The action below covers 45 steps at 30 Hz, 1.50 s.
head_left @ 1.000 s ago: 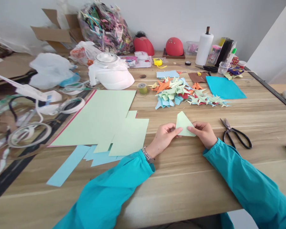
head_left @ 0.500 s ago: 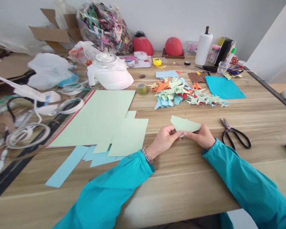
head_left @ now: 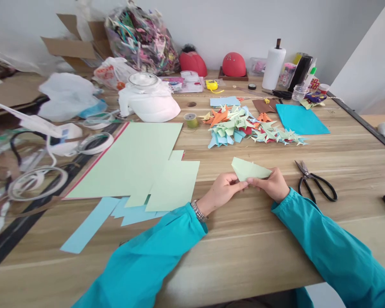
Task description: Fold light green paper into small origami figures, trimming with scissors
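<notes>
A folded piece of pale green paper is held just above the table between my two hands. My left hand pinches its lower left edge, thumb pointing right. My right hand grips the right end, its thumb meeting the left thumb at the bottom edge. Fingers behind the paper are partly hidden. Black-handled scissors lie to the right of my right hand, blades slightly apart. Beyond the hands is a heap of folded paper cranes in green, orange, blue and red.
Large green paper sheets and blue paper strips lie at left. A thread spool, a turquoise cloth-like square and a yellow tape measure sit farther back. Tape rolls and cables crowd the left edge.
The green paper has tilted slightly, and its lower point no longer shows beneath the thumbs. Both hands stay in nearly the same place, still gripping it.
</notes>
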Each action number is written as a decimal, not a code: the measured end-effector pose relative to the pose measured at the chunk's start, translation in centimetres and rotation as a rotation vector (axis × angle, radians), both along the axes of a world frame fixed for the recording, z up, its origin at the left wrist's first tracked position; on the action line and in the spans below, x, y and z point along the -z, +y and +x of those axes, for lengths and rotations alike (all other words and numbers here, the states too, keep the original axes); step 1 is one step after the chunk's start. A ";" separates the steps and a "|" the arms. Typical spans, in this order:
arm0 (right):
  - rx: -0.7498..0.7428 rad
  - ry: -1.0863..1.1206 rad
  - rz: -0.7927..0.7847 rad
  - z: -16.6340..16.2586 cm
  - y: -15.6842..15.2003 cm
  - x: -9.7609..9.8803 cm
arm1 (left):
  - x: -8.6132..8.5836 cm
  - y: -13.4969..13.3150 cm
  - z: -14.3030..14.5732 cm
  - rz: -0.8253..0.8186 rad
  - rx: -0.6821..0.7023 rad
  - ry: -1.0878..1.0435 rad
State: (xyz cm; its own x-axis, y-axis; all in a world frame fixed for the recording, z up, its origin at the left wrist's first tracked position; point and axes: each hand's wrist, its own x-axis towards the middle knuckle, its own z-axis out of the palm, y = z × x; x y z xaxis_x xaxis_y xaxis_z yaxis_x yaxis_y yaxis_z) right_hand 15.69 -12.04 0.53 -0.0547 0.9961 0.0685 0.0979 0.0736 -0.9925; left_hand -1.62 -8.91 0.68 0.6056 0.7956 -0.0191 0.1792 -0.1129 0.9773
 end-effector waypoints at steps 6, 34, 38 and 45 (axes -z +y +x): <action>0.086 0.117 -0.085 0.0 0.3 0.1 | -0.1 0.0 0.1 -0.061 -0.078 -0.023; -0.052 0.104 0.037 -0.5 0.2 1.0 | -0.2 -0.1 0.3 0.002 -0.147 0.016; -0.074 0.102 0.022 -0.5 0.2 0.6 | -0.2 -0.2 0.3 -0.033 -0.102 -0.002; -0.104 -0.042 -0.012 -0.3 0.2 0.7 | -0.3 -0.1 0.3 -0.059 -0.225 0.009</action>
